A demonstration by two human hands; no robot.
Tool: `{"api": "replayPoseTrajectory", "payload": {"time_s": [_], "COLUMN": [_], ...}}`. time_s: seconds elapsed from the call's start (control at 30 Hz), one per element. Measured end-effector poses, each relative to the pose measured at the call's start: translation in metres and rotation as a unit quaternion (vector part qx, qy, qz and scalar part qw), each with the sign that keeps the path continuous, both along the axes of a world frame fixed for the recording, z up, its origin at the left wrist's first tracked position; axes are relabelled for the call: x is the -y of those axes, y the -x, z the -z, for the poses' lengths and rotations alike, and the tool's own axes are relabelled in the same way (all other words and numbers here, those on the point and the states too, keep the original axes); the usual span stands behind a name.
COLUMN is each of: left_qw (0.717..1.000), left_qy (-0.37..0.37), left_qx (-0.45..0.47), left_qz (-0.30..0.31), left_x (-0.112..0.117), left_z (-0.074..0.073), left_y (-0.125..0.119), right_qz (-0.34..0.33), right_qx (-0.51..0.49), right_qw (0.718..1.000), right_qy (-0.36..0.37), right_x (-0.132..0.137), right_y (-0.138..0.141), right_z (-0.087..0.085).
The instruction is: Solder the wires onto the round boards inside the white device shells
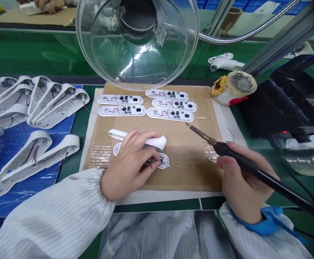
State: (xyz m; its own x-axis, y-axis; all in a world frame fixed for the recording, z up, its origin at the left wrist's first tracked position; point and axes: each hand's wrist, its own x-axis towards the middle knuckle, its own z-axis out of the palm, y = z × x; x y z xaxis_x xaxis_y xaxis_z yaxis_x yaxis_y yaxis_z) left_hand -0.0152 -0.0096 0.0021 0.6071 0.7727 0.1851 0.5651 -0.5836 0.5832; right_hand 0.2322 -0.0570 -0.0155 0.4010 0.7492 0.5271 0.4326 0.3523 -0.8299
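My left hand [130,163] presses down on a white circuit board [164,160] and a white plastic shell [135,138] lying on a cardboard mat [189,158]. Its fingers are curled and pinch thin wires at the board's right end. My right hand [240,180] grips a black soldering iron [238,158] like a pen. The iron's tip [189,126] hangs above the mat, to the right of the board and apart from it.
Several finished boards [148,104] lie at the mat's far edge. White shells with wires [35,104] sit on a blue tray at left. A clear dome hood [138,39] hangs above. A tip-cleaner tin [234,86] and black solder station [283,104] stand right. Another person's hands [49,4] show at top left.
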Motion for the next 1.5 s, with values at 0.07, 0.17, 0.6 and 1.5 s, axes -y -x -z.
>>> {"api": "replayPoseTrajectory", "payload": {"time_s": [0.07, 0.17, 0.6, 1.5], "left_qw": [1.000, 1.000, 1.000, 0.988], "left_qy": [0.001, 0.002, -0.020, -0.116], "left_qx": [0.006, 0.009, 0.009, 0.087], "left_qz": [0.002, 0.002, -0.002, 0.056], "left_x": [0.000, -0.002, -0.003, -0.011], "left_z": [0.001, 0.001, 0.002, 0.007], "left_y": [0.000, 0.001, 0.000, 0.004], "right_qz": [-0.042, -0.092, -0.181, -0.081], "right_qx": [-0.025, -0.029, 0.028, -0.042], "right_qw": [0.999, 0.995, 0.981, 0.989], "right_qy": [-0.018, -0.040, -0.066, -0.117], "right_x": [-0.003, -0.005, -0.009, -0.008], "right_y": [0.001, 0.008, 0.008, 0.010], "right_z": [0.005, 0.005, 0.010, 0.001]}}
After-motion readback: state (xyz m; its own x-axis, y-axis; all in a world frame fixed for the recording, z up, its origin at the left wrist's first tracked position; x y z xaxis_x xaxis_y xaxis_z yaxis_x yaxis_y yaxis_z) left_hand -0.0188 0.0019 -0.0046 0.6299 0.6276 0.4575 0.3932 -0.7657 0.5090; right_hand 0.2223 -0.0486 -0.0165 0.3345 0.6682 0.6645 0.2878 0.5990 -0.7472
